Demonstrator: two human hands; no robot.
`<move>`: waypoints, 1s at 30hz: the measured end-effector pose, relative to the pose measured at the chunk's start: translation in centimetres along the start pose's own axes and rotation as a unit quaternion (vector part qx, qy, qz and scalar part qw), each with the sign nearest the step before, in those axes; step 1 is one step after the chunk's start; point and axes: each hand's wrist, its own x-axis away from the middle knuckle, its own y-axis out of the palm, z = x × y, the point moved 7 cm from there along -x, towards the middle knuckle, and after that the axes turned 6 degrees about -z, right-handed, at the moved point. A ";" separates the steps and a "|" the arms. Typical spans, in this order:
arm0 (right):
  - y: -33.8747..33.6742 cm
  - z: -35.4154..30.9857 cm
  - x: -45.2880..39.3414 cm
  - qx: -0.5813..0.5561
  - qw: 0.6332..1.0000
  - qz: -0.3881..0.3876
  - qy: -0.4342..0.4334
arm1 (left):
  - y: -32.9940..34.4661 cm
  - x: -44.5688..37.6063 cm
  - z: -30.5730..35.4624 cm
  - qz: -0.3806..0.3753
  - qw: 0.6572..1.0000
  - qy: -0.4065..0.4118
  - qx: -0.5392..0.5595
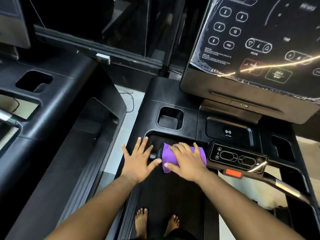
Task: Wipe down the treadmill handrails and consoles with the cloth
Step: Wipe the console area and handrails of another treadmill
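Head view: right hand (187, 161) presses purple cloth (183, 157) beside control panel (237, 157); left hand (138, 157) flat, empty.

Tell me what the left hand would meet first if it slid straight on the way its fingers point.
Probably the raised rim just ahead of the left hand, and beyond it the square cup holder. Depth is hard to judge here. The purple cloth lies off to its side, out of that line.

The glossy black plastic-wrapped treadmill console (256, 40) shows white outlined keys 2, 4, 10, plus the words INCLINE and TIME.
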 end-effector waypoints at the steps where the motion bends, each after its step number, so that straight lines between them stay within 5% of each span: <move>1: -0.5 0.2 0.1 -0.025 1.000 -0.004 -0.002 | -0.4 -0.2 0.9 -0.008 1.000 0.002 0.013; 5: -0.5 3.4 2.2 0.029 0.988 0.069 0.134 | -0.8 -1.0 4.6 -0.049 0.998 0.002 0.049; 8: 0.2 3.2 2.5 0.033 0.985 0.080 0.149 | -0.9 -1.7 5.0 -0.040 0.996 -0.013 0.076; 13: -2.7 3.1 -1.0 -0.057 0.989 0.073 0.111 | -3.3 -3.7 4.1 0.050 0.987 -0.011 0.150; 18: -8.3 4.4 -4.7 -0.057 0.962 0.244 0.108 | -8.0 -7.2 4.1 0.196 0.944 -0.036 0.264; 21: -11.5 5.3 -8.2 -0.008 0.946 0.307 0.101 | -10.2 -10.5 3.9 0.221 0.946 -0.068 0.225; 25: -9.9 5.2 -13.2 -0.020 0.971 0.223 0.081 | -9.0 -13.7 1.5 0.144 0.970 -0.146 0.130; 30: -5.1 4.5 -17.5 -0.030 0.998 0.044 0.026 | -5.0 -15.2 -1.3 0.062 0.982 -0.131 0.117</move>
